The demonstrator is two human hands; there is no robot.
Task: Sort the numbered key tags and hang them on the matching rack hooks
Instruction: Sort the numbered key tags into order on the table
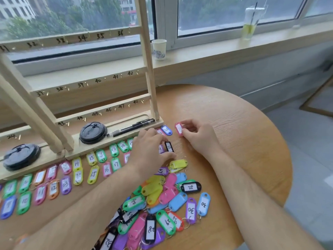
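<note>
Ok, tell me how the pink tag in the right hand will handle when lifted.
The pink tag is a small plastic shell, so probably stiff and light; the right hand pinches it with fingertips alone. Its smooth shell may slip in a loose pinch. Flat, so unlikely to roll.

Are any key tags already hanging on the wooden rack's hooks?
No: every numbered hook in view on the wooden rack is bare, and the key tags lie on the round table.

Two hands (149, 147) (196, 136) are resting among several dozen coloured key tags (134, 202), too many to count exactly; one wooden rack (147, 69), two black lids (93, 132) (21, 156) and two cups (159, 49) (251, 24) are standing nearby.
</note>
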